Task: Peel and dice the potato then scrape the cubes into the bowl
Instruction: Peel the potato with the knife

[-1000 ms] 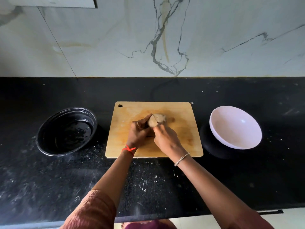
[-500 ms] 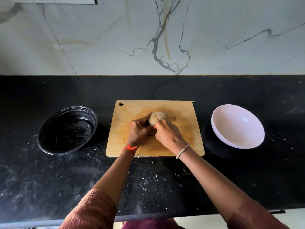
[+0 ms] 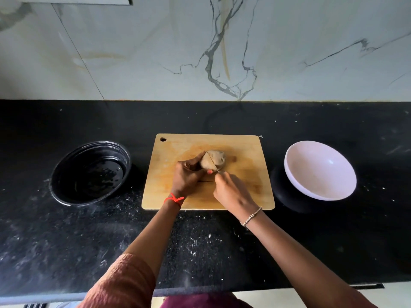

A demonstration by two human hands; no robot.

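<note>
Head view: I see the left hand (image 3: 186, 177) curled round the potato (image 3: 216, 160) on the board (image 3: 169, 196), its long axis lying roughly left to right. The right hand (image 3: 233, 192), just nearer me, pinches a knife (image 3: 211, 162) whose blade crosses the potato (handle hidden in the fingers). I can't tell how much skin is left.
</note>
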